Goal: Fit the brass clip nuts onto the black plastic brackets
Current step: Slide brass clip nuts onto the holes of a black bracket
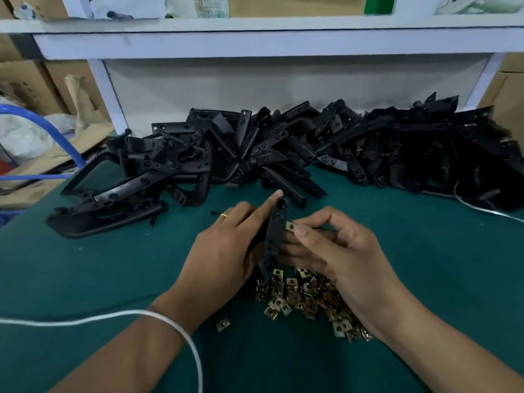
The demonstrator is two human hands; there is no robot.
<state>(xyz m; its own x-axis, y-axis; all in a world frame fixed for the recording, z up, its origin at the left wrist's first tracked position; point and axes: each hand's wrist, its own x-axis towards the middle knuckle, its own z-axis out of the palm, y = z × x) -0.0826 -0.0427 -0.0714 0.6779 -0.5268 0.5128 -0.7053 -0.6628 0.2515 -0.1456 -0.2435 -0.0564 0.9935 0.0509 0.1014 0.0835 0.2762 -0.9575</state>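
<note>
Grip (326,245) on clip nut (290,226) — fingers curled

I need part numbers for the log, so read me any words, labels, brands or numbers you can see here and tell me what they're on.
No readable text in this view.
Black plastic brackets: no legible moulded marks.
Brass clip nuts: no legible stamping.
Cardboard boxes: dark marks, too blurred to read.
Plastic bottle on the shelf: label too blurred to read.
</note>
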